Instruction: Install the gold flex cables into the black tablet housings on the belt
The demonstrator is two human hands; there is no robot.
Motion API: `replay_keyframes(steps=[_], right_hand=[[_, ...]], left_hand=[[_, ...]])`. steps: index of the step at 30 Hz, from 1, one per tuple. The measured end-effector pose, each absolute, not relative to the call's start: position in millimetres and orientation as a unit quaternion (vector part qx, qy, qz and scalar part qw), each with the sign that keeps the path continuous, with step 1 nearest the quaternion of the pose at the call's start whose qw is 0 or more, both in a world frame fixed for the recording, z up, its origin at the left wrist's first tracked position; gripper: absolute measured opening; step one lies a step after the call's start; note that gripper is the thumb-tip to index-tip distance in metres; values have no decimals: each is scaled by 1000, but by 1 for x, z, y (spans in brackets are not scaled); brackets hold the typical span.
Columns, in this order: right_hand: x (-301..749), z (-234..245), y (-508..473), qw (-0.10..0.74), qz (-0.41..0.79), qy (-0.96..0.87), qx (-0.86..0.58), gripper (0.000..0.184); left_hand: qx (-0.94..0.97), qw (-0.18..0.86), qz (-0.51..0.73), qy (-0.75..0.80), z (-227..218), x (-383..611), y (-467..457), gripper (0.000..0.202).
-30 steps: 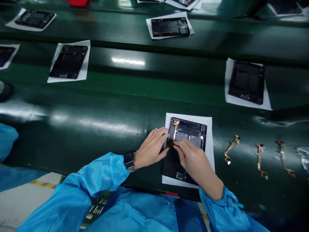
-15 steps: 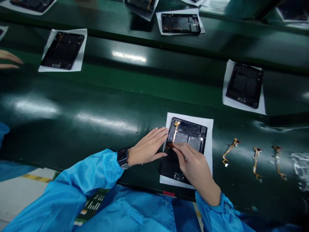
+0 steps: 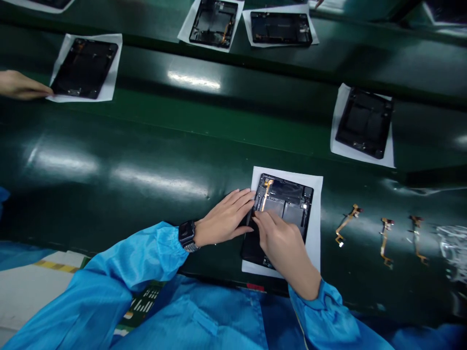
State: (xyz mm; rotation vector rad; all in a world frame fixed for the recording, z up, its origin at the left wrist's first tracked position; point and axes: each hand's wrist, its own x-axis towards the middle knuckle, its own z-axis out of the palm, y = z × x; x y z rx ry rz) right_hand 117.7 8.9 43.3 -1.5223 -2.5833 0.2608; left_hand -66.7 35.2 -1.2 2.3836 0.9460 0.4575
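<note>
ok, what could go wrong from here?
The right hand sits over the lower part of the strip: a slip might crease it. The casing lies on paper, which could slide if the left hand pushes. Three loose strips lie right of it; the right sleeve might snag them.

The desk (image 3: 175,155) looks smooth and glossy to me, throwing back light in white streaks; the tablet body (image 3: 297,213) passes for black plastic, shinier toward its top; the sheet (image 3: 316,223) beneath reads as matt white paper; I see thin, coppery, glinting ribbon cables (image 3: 384,240); the sleeves (image 3: 146,257) are silky, creased cloth; the watch (image 3: 187,232) has a glassy face and, I'd say, a metal band.
</note>
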Motion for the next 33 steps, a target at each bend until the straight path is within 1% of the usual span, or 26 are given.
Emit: replay_keyframes(steps=[3,7,15,21,24,26,28,31,33], right_hand=[[117,47,14,42,90,-863,-496,15],[128,54,17,71,121,-847,-512,15],[129,49,14,34,95,-851,-515,17],[118,42,13,47,80,-852,-514,17],[120,41,13,64,100,-854,-507,18],[132,42,13,122,144,-842,-505,19],[153,42,14,227,217,-786,-532,17],[191,40,14,409,345,-591,-603,15],[209,37,14,491,437,-449,-605,15]], left_hand=[[883,259,175,350,-1,-67,35,63],[883,254,182,349,-1,-67,34,68],[879,260,192,350,-2,-68,34,67],[880,258,191,351,-4,-66,34,65],[883,257,188,346,-4,-67,33,66],[882,261,191,343,-2,-69,31,68],[873,273,200,351,3,-71,33,64],[857,267,223,381,13,-64,51,42],[863,231,229,386,18,-50,74,30]])
